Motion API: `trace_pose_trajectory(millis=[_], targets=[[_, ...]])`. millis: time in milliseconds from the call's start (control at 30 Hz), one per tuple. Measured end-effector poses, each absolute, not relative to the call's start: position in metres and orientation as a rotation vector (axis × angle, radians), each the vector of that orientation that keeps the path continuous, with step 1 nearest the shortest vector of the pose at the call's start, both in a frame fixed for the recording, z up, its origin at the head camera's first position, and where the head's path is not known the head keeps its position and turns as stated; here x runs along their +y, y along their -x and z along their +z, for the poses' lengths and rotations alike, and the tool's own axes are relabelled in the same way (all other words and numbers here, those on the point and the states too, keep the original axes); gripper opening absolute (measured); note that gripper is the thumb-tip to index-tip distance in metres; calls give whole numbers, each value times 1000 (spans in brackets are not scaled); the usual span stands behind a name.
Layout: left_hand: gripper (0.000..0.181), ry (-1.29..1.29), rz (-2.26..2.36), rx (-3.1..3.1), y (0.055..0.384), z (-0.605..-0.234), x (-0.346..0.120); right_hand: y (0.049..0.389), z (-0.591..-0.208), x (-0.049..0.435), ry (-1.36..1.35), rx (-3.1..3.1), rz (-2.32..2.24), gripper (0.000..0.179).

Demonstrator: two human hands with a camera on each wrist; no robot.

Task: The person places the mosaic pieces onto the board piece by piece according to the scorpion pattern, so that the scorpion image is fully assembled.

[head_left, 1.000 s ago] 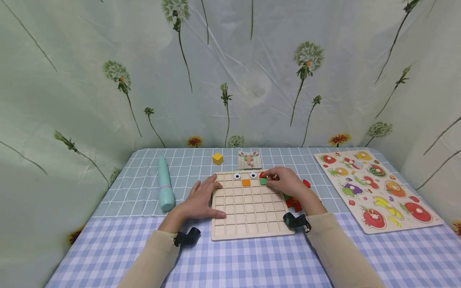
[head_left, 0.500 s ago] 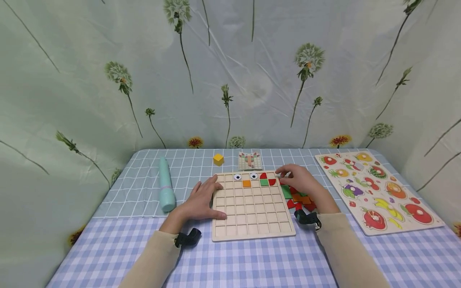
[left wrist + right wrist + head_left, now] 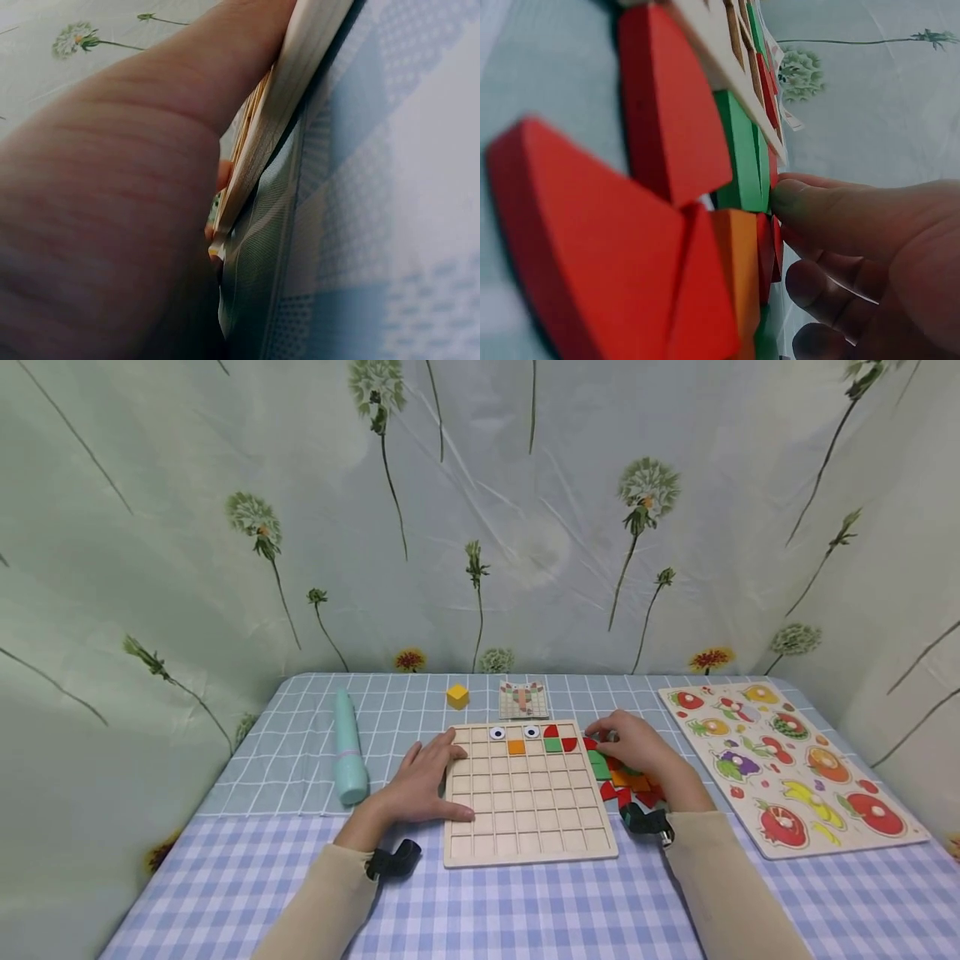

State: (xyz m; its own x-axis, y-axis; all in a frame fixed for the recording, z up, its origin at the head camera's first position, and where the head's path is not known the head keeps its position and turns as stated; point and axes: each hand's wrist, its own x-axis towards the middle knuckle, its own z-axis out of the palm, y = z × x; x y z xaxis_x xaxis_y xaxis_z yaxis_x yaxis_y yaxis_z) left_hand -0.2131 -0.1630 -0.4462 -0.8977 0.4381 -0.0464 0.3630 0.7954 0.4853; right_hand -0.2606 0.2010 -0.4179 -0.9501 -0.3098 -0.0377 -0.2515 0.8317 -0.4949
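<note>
My left hand (image 3: pixel 423 781) rests on the left side of the wooden grid board (image 3: pixel 525 820), thumb and fingers spread along its edge. On the board's top rows sit two eye tiles (image 3: pixel 497 733), an orange square (image 3: pixel 516 747), a green square (image 3: pixel 552 744) and two red quarter-round pieces (image 3: pixel 570 744). My right hand (image 3: pixel 641 745) is at the far end of the pile of pieces beside the board, thumb and index finger pinching a red piece (image 3: pixel 590 744). Its other fingers are curled. Green pieces (image 3: pixel 742 150) and an orange piece (image 3: pixel 739 262) lie close by.
A pattern card (image 3: pixel 523 700) lies behind the board, a yellow cube (image 3: pixel 457 697) to its left. A teal cylindrical object (image 3: pixel 348 752) is on the left. At right lies a fruit puzzle board (image 3: pixel 787 768). A patterned curtain (image 3: pixel 555 543) hangs behind the table.
My right hand has let go of a red quarter-round piece beside the green square and moved right, off the board, to the pile. My left hand has stayed in place.
</note>
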Motion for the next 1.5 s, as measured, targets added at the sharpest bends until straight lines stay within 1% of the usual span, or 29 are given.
trace_pose_trajectory(millis=[433, 567, 800, 900, 1233, 1500], targets=[[90, -644, 729, 2823, 213, -445, -164, 261, -419, 207, 451, 2892, -805, 16], [91, -656, 728, 2824, 212, -445, -164, 259, -419, 209, 446, 2877, -821, 16], [91, -656, 731, 2830, 213, -446, -164, 256, -416, 218, 417, 2866, -816, 24], [91, -660, 718, 2834, 213, -446, -164, 256, -416, 220, 383, 2852, -832, 22], [89, -670, 704, 2843, 213, -443, -164, 258, -414, 219, 386, 2845, -862, 12], [91, -674, 715, 2828, 212, -442, -165, 257, -418, 220, 345, 2844, -849, 13]])
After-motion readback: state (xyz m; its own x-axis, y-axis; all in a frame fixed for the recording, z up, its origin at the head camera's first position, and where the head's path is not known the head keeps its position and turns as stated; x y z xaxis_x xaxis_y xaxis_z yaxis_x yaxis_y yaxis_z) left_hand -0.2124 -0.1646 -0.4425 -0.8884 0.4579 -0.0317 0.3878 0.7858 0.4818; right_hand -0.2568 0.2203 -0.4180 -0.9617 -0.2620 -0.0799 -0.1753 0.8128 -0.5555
